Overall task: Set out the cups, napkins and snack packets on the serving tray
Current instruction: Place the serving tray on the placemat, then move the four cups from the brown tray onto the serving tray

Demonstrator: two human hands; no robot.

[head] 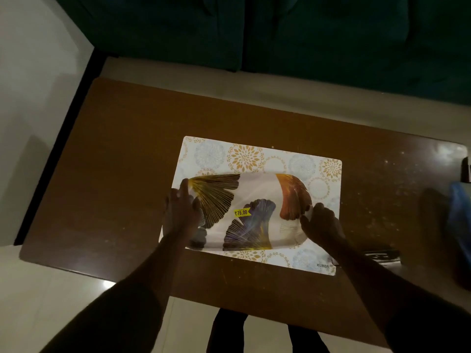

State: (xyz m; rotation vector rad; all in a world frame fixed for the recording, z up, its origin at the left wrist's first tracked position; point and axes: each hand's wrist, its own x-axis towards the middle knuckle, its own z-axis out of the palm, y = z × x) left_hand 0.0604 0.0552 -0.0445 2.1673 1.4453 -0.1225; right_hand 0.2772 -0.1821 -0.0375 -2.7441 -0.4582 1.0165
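Two bare forearms reach in from the near edge of the brown table (122, 154), and between them, past that edge, dark trouser legs stand on pale floor. The left hand (181, 210) clasps the left short end of the serving tray (254, 200), fingers curled over its rim; the right hand (321, 225) grips the right end the same way, thumb on top. The tray, white with fan-shaped leaf prints and a yellow price sticker (242, 212), rests on a patterned placemat (244, 155), nearer the mat's front edge, with a strip of mat bare behind it. Open tabletop lies to the left and beyond the mat. At the right edge sit a blue plastic bag (460, 225) and a dark object too dim to identify. A dark green sofa (280, 34) stands beyond the table's far edge.
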